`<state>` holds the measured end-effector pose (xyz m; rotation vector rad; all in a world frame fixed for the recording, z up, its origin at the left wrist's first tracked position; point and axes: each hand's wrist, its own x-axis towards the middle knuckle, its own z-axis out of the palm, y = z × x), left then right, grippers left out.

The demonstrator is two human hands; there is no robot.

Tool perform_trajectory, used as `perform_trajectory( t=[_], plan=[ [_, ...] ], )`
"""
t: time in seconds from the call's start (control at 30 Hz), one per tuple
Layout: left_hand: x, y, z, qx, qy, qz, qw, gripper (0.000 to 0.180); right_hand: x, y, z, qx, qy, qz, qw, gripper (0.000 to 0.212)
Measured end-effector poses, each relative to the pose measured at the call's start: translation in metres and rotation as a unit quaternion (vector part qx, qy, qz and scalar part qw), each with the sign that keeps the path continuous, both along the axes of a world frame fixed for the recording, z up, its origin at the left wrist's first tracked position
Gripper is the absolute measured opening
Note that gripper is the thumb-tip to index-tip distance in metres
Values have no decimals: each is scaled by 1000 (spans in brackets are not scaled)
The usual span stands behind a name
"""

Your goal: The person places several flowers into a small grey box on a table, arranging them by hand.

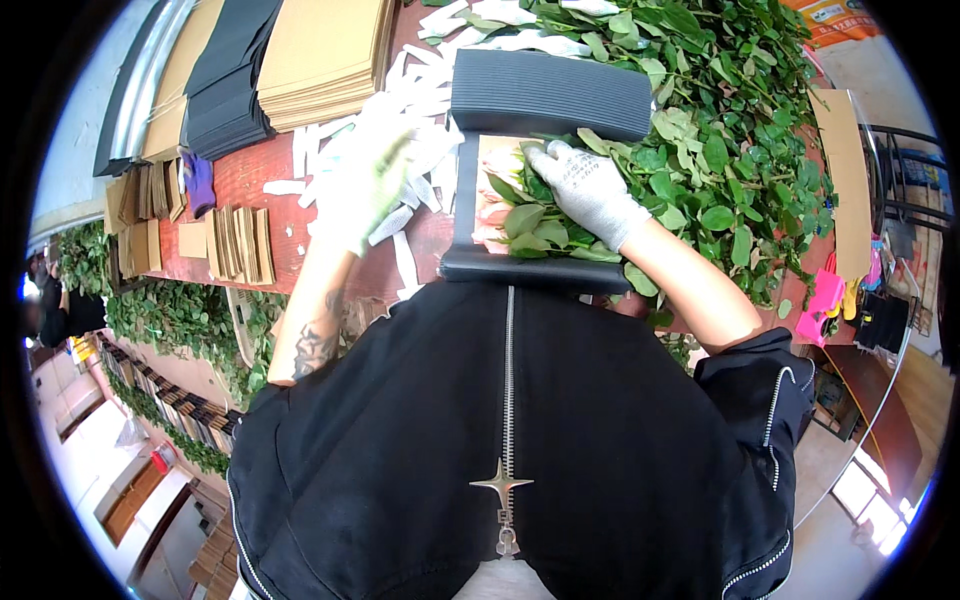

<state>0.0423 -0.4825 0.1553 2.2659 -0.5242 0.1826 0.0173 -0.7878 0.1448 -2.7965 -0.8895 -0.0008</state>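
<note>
A bunch of pale pink roses point(492, 205) with green leaves point(530, 225) lies on a light brown sheet inside black corrugated wrapping point(550, 92). The wrapping stands up in a broad flap on the far side and a rolled edge on the near side. My right hand point(588, 188), in a pale glove, is over the leaves and stems just below the blooms, its fingers curled onto them. My left hand point(375, 185), also gloved, is raised left of the wrapping above scattered white paper strips point(425, 180). Motion smears its fingers, hiding any small thing there.
Many leafy stems point(720, 170) are heaped to the right. Stacks of brown cardboard sheets point(325, 60) and black sheets point(232, 85) stand at the far left. Smaller cardboard pieces point(240, 245) and a purple glove point(198, 183) lie on the red table point(245, 175).
</note>
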Motion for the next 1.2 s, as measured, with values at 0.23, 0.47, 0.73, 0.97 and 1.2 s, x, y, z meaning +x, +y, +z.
perform_trajectory(
  t=[0.23,0.47,0.73,0.97,1.2],
  plan=[
    [-35,-73,57,126,255,-239,928,34,3,-2,-3,-25,-8,39,999,38],
    [-25,-93,50,183,115,-196,956,50,8,-2,28,-13,52,26,998,32],
    [-27,-96,36,195,48,-166,965,50,4,-87,63,-35,88,-129,987,27],
    [-26,-98,38,194,64,-164,965,49,-5,-105,46,43,139,-180,973,33],
    [-24,-98,52,177,157,-171,956,53,-28,-108,56,74,140,-169,973,15]
  ],
)
